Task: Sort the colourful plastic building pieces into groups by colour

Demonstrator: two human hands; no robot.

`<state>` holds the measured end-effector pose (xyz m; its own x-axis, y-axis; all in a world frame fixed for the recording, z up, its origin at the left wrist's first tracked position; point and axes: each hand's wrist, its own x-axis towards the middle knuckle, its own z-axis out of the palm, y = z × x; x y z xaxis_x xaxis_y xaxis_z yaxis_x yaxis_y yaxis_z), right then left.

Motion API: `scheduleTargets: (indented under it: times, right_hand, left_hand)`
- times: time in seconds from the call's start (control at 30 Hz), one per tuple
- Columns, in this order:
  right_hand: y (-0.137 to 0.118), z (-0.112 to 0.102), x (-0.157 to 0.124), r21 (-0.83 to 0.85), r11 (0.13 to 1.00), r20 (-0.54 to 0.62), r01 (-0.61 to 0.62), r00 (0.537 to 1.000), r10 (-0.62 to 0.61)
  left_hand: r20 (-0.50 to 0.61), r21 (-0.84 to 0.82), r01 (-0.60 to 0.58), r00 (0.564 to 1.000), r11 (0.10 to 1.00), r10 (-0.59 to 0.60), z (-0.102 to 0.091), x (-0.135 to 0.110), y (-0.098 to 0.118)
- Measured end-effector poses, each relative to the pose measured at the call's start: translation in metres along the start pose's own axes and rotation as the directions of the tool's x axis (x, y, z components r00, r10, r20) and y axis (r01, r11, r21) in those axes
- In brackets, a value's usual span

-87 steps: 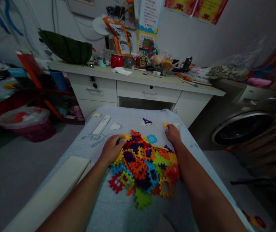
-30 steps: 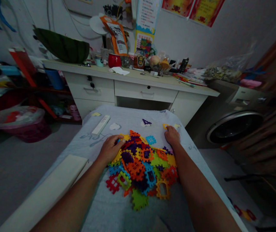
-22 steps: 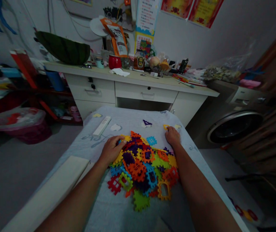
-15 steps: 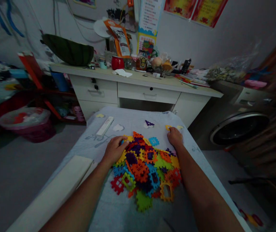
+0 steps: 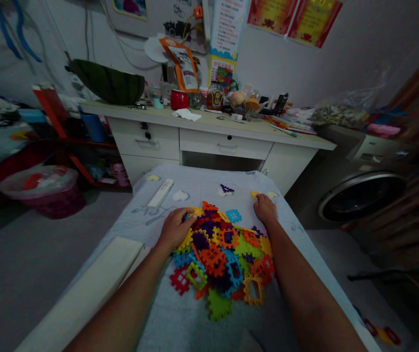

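Plastic interlocking building pieces in several colours (image 5: 215, 259) lie heaped on the cloth-covered table (image 5: 151, 313). My left hand (image 5: 176, 226) rests against the heap's upper left side, its thumb apart from its fingers; the fingertips are partly hidden among yellow pieces. Beyond the heap on the right, my right hand (image 5: 266, 209) has its fingers closed on a small yellow building piece (image 5: 254, 194), which lies at the table surface. A purple piece (image 5: 227, 188) lies alone near the far edge, and a light blue piece (image 5: 234, 215) sits at the heap's top.
A white remote-like strip (image 5: 160, 193) lies on the table's far left. A long pale board (image 5: 95, 278) runs along the left side. Behind stands a white desk (image 5: 227, 141) with jars and packets. A washing machine (image 5: 363, 190) is right; a pink bin (image 5: 48, 195) is left.
The camera view has tilted slightly, so the scene sits a little lower. Both hands stay in nearly the same places, and the heap looks unchanged.
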<state>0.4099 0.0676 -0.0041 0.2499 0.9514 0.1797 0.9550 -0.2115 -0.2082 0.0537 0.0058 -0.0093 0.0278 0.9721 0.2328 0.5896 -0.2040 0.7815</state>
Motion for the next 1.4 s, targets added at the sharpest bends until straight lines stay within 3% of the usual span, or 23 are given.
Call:
scheduleTargets:
  times: [0.3, 0.53, 0.67, 0.83, 1.07, 1.2, 1.4]
  right_hand:
    - [0.009, 0.005, 0.005, 0.090, 0.995, -0.046, 0.046, 0.998, -0.042]
    - [0.029, 0.012, 0.009, 0.322, 0.932, -0.130, 0.165, 0.983, -0.129]
    - [0.037, 0.005, 0.014, 0.417, 0.893, -0.105, 0.172, 0.984, -0.140]
    - [0.043, -0.012, 0.019, 0.405, 0.911, 0.048, 0.081, 0.993, -0.110]
    - [0.028, -0.018, 0.013, 0.282, 0.956, 0.058, 0.080, 0.993, -0.100]
    - [0.017, -0.013, 0.009, 0.165, 0.980, -0.017, 0.114, 0.993, -0.113]
    - [0.013, -0.007, 0.016, 0.239, 0.966, -0.203, 0.102, 0.978, -0.054]
  left_hand:
    - [-0.012, -0.001, 0.011, 1.000, 1.000, -0.011, -0.001, -0.001, 0.003]
    - [-0.019, -0.010, -0.002, 1.000, 1.000, 0.002, 0.000, -0.002, 0.001]
    - [-0.012, -0.003, -0.004, 1.000, 1.000, 0.004, 0.000, -0.002, -0.002]
    - [-0.009, 0.004, -0.002, 1.000, 1.000, 0.002, -0.002, -0.002, 0.000]
    - [-0.004, -0.007, 0.008, 1.000, 1.000, -0.008, -0.001, -0.001, 0.001]
    - [-0.009, -0.001, 0.005, 1.000, 1.000, -0.005, 0.000, 0.000, -0.002]
    - [-0.009, -0.012, 0.007, 1.000, 1.000, -0.007, 0.001, 0.000, -0.003]
